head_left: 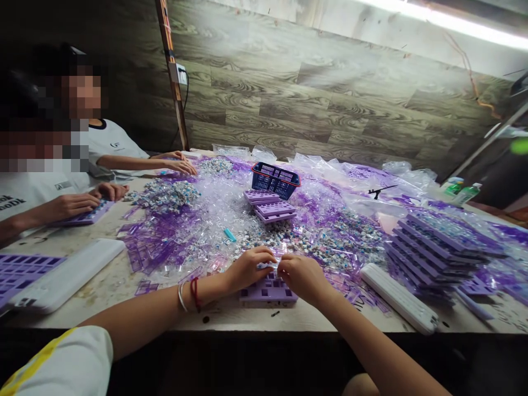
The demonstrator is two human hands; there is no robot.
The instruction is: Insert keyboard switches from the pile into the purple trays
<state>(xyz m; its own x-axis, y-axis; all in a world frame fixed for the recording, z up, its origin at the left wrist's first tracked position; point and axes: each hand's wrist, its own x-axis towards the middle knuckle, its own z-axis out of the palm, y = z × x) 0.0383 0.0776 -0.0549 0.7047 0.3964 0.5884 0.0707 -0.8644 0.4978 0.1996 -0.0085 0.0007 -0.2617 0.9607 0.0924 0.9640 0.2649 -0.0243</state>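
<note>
On the table edge in front of me lies a purple tray with square slots [268, 292]. My left hand [251, 270], a white band and a red cord on its wrist, reaches over the tray's far left part with fingers bent and drawn together. My right hand [303, 276] is closed in a pinch over the tray's right side, its fingertips almost meeting the left ones. Whatever is between the fingertips is too small to make out. Just beyond the hands spreads a heap of small white and blue pieces [264, 235], mixed with clear and purple plastic pieces.
Two purple trays [274, 209] lean by a dark blue basket [274, 180]. A tall stack of purple trays [433, 253] stands at right beside a long white case [398, 297]. Another white case [68, 275] lies left. Two people [119, 151] work at the table's left side.
</note>
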